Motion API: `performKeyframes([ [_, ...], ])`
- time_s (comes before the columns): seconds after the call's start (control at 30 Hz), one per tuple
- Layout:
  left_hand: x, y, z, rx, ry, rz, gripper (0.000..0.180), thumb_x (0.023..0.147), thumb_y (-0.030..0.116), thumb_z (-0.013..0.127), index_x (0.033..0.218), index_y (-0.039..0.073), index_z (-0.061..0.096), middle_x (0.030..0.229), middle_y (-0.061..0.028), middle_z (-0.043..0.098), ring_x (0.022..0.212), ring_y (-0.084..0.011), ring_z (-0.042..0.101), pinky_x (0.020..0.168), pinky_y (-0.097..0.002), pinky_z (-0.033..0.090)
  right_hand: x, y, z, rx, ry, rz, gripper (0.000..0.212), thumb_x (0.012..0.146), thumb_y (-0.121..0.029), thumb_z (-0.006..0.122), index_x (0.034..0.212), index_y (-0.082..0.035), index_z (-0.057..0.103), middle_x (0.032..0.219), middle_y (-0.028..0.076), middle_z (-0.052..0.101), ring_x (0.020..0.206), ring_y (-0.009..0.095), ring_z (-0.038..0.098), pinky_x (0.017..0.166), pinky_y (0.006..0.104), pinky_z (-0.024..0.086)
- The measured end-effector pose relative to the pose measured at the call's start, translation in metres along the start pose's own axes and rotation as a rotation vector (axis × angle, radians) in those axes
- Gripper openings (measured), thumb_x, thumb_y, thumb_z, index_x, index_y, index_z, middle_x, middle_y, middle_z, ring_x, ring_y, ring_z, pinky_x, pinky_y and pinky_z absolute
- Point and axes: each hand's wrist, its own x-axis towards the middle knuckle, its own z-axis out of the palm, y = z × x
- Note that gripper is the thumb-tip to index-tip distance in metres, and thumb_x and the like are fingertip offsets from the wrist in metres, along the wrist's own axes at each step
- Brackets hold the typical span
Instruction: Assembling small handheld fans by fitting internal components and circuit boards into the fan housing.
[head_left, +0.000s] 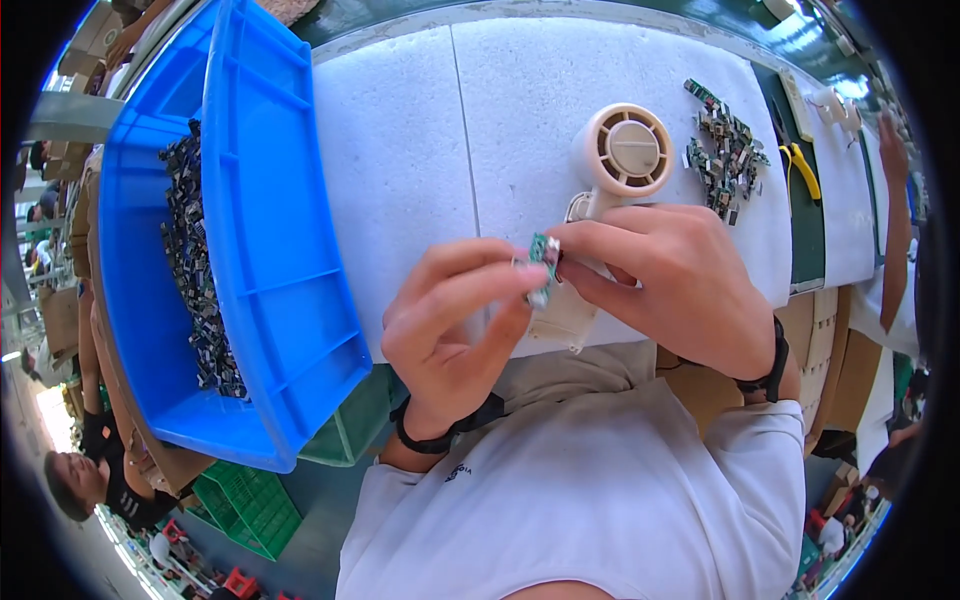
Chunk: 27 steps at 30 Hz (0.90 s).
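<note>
A small green circuit board is pinched between the fingertips of my left hand. My right hand has thumb and index finger closed on the board's right edge; what else lies between those fingertips is hidden. Just beyond and beneath my right hand lies a cream handheld fan, its round grille facing up. The fan's handle passes under my hands and looks opened, with part of it covered by my fingers. Both wrists wear dark bands.
A heap of small circuit boards lies on the white foam mat at the right. Yellow-handled pliers rest beyond it. At the left stands a large blue bin holding many more small boards. Other people work at both sides.
</note>
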Motion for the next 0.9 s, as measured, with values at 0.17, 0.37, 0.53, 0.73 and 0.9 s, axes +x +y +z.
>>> performKeyframes([
  [0.17, -0.004, 0.001, -0.015, -0.124, -0.286, 0.032, 0.03, 0.07, -0.012, 0.073, 0.096, 0.002, 0.075, 0.106, -0.0158, 0.065, 0.083, -0.0216, 0.068, 0.07, -0.0292, 0.055, -0.001, 0.007, 0.01, 0.023, 0.134, -0.109, 0.034, 0.078, -0.007, 0.076, 0.111, -0.013, 0.072, 0.069, 0.003, 0.059, 0.06, 0.021, 0.061, 0.052, 0.0323, 0.047],
  [0.37, 0.003, 0.01, -0.015, -0.203, -0.336, -0.135, 0.029, 0.07, -0.013, 0.072, 0.095, 0.001, 0.074, 0.108, -0.0172, 0.064, 0.083, -0.0224, 0.069, 0.073, -0.0309, 0.057, -0.004, 0.004, 0.015, 0.188, 0.254, -0.025, 0.028, 0.08, -0.005, 0.076, 0.108, -0.012, 0.074, 0.066, 0.003, 0.059, 0.056, 0.016, 0.058, 0.048, 0.0284, 0.043],
  [0.53, -0.003, 0.0, -0.012, -0.314, -0.257, -0.192, 0.035, 0.075, -0.016, 0.068, 0.108, -0.004, 0.068, 0.112, -0.0173, 0.061, 0.094, -0.0231, 0.068, 0.084, -0.0318, 0.056, -0.004, -0.007, 0.031, 0.319, 0.365, 0.191, 0.024, 0.079, -0.003, 0.077, 0.102, -0.01, 0.076, 0.066, 0.002, 0.06, 0.051, 0.009, 0.052, 0.046, 0.0253, 0.038],
  [0.73, -0.001, 0.002, 0.0, -0.322, 0.007, -0.343, 0.039, 0.083, -0.016, 0.065, 0.12, -0.008, 0.059, 0.116, -0.0153, 0.059, 0.103, -0.0223, 0.066, 0.092, -0.0315, 0.054, -0.003, -0.004, 0.037, 0.283, 0.422, 0.233, 0.021, 0.08, -0.002, 0.076, 0.1, -0.008, 0.076, 0.064, 0.0, 0.06, 0.047, 0.005, 0.047, 0.044, 0.023, 0.035],
  [0.9, 0.001, 0.003, 0.004, -0.132, 0.023, -0.294, 0.033, 0.087, -0.013, 0.064, 0.119, -0.008, 0.061, 0.118, -0.0141, 0.059, 0.103, -0.0214, 0.066, 0.09, -0.0308, 0.055, -0.004, -0.003, 0.043, 0.299, 0.456, 0.195, 0.021, 0.08, 0.0, 0.074, 0.1, -0.007, 0.076, 0.063, 0.0, 0.059, 0.047, 0.004, 0.045, 0.044, 0.0219, 0.033],
])
